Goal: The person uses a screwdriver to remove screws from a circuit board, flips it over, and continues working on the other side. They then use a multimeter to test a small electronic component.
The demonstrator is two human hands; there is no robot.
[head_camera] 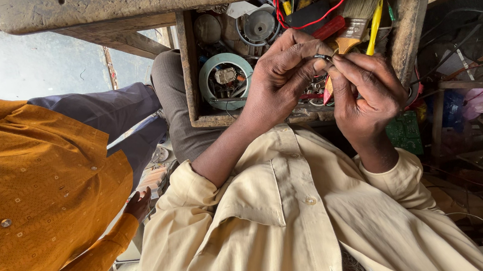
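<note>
My left hand (pixel 276 81) and my right hand (pixel 365 92) meet over an open wooden drawer (pixel 189 69). Their fingertips pinch a small dark metal part (pixel 323 57) between them. Just below the right thumb shows a red-orange tip (pixel 327 90); whether my hand holds it is unclear. In the drawer behind the hands lie a paintbrush (pixel 360 12), a yellow-handled tool (pixel 375 26), a red wire (pixel 324 16) and a round teal motor housing (pixel 225 78). My beige shirt sleeves fill the lower frame.
Another person in a mustard-orange shirt (pixel 32 193) stands close at the left, one hand (pixel 138 203) hanging down. A worn wooden bench top (pixel 120 2) runs above the drawer. A green circuit board (pixel 404 133), cables and clutter lie at the right.
</note>
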